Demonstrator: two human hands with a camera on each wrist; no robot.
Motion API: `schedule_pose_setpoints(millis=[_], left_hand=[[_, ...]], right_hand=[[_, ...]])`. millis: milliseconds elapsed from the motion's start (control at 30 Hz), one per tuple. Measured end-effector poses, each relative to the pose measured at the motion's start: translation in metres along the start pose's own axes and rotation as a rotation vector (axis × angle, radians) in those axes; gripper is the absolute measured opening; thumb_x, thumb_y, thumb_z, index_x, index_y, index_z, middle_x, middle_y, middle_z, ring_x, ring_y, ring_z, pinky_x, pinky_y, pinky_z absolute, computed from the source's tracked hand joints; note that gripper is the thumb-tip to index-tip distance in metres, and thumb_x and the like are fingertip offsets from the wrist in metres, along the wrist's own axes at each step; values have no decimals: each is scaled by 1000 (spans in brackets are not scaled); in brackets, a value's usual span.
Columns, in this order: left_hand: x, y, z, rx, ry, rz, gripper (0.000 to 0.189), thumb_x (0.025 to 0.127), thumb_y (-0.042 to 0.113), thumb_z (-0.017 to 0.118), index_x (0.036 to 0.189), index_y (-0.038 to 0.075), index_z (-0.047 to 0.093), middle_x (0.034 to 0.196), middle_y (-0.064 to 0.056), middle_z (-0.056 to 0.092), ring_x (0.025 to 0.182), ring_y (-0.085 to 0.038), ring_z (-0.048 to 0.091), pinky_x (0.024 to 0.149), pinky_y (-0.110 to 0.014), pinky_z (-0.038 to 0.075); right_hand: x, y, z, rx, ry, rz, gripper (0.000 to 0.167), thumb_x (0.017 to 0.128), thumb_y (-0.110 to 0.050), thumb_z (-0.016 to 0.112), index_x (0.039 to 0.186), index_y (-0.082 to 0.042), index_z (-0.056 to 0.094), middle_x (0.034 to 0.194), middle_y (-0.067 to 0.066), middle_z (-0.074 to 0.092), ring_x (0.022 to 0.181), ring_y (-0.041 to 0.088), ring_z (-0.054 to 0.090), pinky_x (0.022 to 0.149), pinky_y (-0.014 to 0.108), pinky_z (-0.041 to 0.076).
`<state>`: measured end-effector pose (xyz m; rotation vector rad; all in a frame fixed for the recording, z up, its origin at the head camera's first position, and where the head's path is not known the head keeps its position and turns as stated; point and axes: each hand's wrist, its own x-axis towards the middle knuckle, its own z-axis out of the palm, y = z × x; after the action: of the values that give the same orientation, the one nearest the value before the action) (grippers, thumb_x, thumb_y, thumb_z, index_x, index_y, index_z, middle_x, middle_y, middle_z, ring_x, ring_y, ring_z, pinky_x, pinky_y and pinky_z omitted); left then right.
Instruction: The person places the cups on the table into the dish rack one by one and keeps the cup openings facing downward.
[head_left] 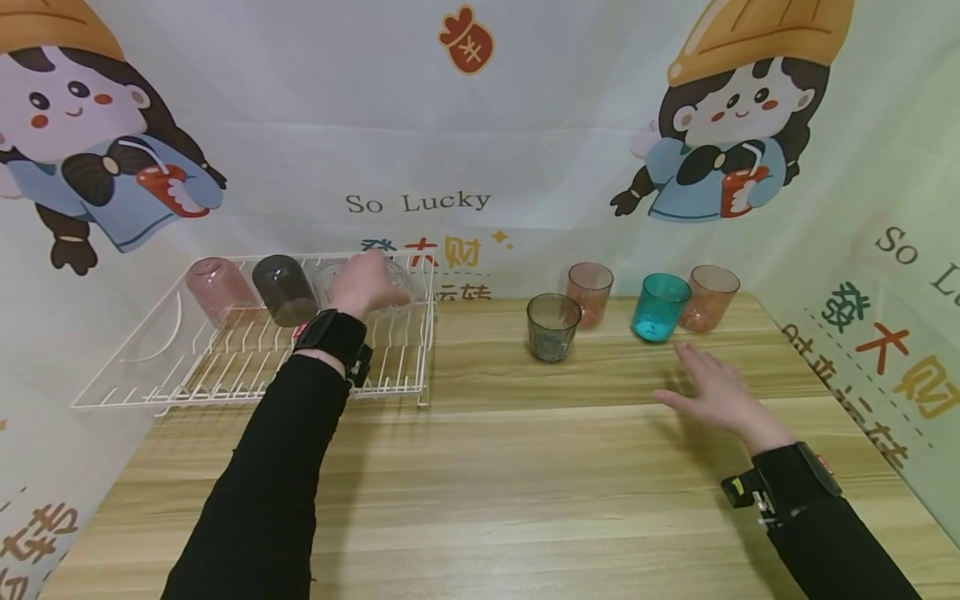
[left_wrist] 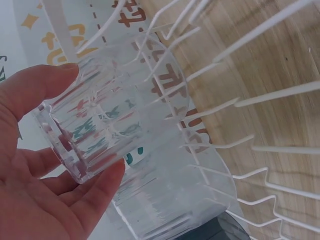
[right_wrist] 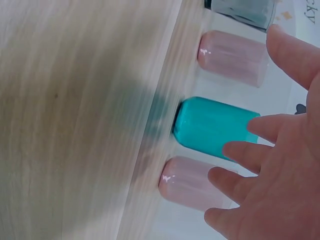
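Observation:
My left hand [head_left: 366, 282] grips a clear faceted cup [left_wrist: 95, 115] near its base, thumb on one side and fingers on the other. The cup is upside down, its rim end among the wires of the white rack [head_left: 247, 387]. Right beside it in the left wrist view is a second clear cup [left_wrist: 170, 200]. A dark grey cup [head_left: 285, 292] and a pink cup [head_left: 220, 287] lean upside down farther left on the rack. My right hand [head_left: 716, 392], fingers spread and holding nothing, hovers in front of the teal cup [head_left: 660, 308].
On the wooden table [head_left: 487, 500], a grey ribbed cup [head_left: 553, 327] stands left of a pink cup [head_left: 590, 293]. Another pink cup [head_left: 708, 298] stands just right of the teal one. A printed cloth [head_left: 555, 150] hangs behind and at the sides.

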<state>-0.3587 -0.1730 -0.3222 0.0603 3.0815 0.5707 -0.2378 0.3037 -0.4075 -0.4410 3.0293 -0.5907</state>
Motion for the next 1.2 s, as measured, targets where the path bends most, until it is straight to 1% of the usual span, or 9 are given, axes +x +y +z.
schedule_pose_setpoints(millis=[67,133,267,367,633,800,900,1033,1200], left_hand=[[1,-1,1,20,3,3,42,82,28,72,111,1,57,102,-18,60,84,-33,54,69,-44,45],[2,-1,2,26,7,11,42,83,28,72,112,2,57,104,-19,62,87,-35,56,71,-46,47],[4,-1,4,28,16,35,52,84,26,73,126,0,57,120,-22,61,104,-40,59,83,-52,51],[4,0,5,34,26,49,59,86,24,72,136,0,52,130,-24,58,115,-42,56,92,-55,49],[2,3,7,43,34,87,63,92,21,70,146,1,44,143,-26,48,132,-44,44,107,-56,41],[2,4,6,62,44,87,63,92,23,72,146,3,46,143,-24,50,130,-43,47,105,-55,44],[3,4,5,39,51,81,61,93,21,71,145,1,46,141,-25,51,128,-43,49,104,-55,44],[4,4,1,-11,67,81,61,94,17,67,145,-4,43,143,-29,47,131,-46,44,108,-55,41],[4,7,-7,-18,76,97,61,95,18,66,145,-6,41,143,-31,44,134,-46,39,111,-55,38]], right_hand=[[0,2,-1,-4,0,9,91,95,-45,64,151,15,24,153,41,23,138,61,24,109,77,19],[1,2,-3,-3,-1,14,92,95,-45,64,151,14,23,153,41,23,139,60,23,109,78,18],[1,3,-5,-1,1,15,92,95,-46,64,151,14,23,154,40,24,139,60,23,109,78,18],[1,1,-6,3,0,17,92,94,-46,64,151,14,23,154,38,24,139,60,23,109,78,17],[2,-3,-8,12,5,17,91,94,-44,65,151,14,24,155,39,23,140,60,22,111,76,16],[4,-5,-9,18,0,15,92,93,-45,66,152,13,23,156,38,22,141,59,20,111,76,14],[6,-7,-11,16,5,0,92,93,-43,66,152,12,23,156,37,22,142,58,21,112,75,16],[10,-9,-14,0,16,-26,91,93,-43,67,153,11,23,156,37,23,141,57,23,111,75,19],[16,-16,-19,-9,13,-30,91,93,-41,68,153,10,24,156,37,24,141,59,22,111,74,19]])
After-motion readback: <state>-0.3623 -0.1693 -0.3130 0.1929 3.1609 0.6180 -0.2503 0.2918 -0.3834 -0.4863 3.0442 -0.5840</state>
